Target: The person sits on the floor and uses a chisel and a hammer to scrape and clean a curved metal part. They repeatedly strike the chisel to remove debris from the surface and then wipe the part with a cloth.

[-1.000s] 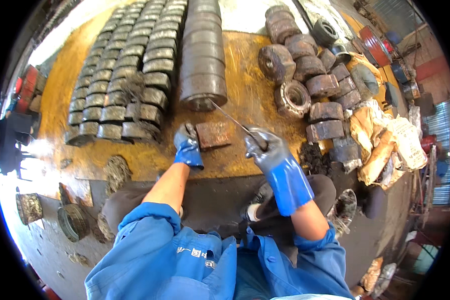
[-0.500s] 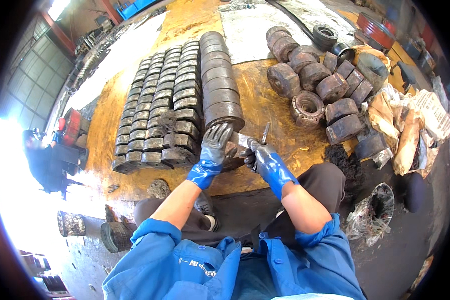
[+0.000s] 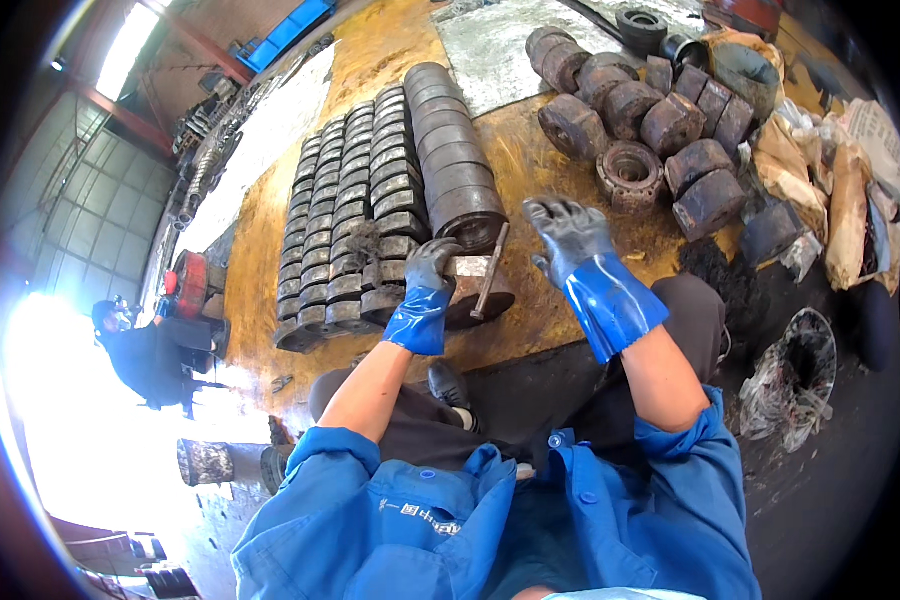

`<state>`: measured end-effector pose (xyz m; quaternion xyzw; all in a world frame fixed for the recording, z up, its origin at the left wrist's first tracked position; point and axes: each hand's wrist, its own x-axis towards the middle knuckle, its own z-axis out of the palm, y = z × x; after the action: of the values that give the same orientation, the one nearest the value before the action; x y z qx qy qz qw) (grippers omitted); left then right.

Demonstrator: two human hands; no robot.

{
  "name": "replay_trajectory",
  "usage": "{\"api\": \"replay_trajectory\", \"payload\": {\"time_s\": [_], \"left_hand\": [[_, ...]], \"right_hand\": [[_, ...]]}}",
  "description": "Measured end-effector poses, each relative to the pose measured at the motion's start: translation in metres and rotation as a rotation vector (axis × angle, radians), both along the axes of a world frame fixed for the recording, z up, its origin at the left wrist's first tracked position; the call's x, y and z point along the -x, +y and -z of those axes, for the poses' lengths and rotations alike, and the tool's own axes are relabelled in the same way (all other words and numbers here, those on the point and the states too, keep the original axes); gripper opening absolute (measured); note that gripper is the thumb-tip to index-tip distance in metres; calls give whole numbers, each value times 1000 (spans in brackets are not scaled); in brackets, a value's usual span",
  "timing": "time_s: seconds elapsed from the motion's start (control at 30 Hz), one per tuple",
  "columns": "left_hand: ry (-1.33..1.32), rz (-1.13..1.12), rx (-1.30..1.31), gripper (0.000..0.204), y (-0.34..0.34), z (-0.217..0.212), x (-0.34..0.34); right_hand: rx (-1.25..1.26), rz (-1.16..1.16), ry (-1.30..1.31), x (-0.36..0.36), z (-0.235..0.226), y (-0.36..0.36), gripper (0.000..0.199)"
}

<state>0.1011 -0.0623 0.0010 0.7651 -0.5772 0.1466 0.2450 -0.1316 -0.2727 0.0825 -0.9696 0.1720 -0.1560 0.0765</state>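
"Grimy yellow board [image 3: 523, 150] lies below. Left hand [image 3: 430, 266]?"
"At the block [image 3: 468, 266]; whether it grips, I can't tell."
"Right hand [image 3: 573, 235]?"
"Spread, holding nothing."
"And the rod [image 3: 490, 270]?"
"Between them, lying across the block. Dark cylinders [image 3: 457, 155] line up beyond the left hand."

White lettering [image 3: 419, 516] on blue jacket [image 3: 625, 525]

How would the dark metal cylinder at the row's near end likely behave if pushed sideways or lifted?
The dark metal cylinder would probably roll, lying on its round side. Its bulky, metallic look suggests something heavy and rigid. Its faint sheen may mean slipperiness.
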Motion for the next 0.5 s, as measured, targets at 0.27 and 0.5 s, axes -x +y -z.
{"api": "replay_trajectory", "payload": {"time_s": [0.27, 0.5], "left_hand": [[-31, 51, -307, 51, -16, 12, 64], [117, -8, -375, 47, 11, 62, 47]], "right_hand": [[37, -310, 462, -21, 38, 58, 54], [-444, -295, 276, 7, 51, 56, 27]]}}
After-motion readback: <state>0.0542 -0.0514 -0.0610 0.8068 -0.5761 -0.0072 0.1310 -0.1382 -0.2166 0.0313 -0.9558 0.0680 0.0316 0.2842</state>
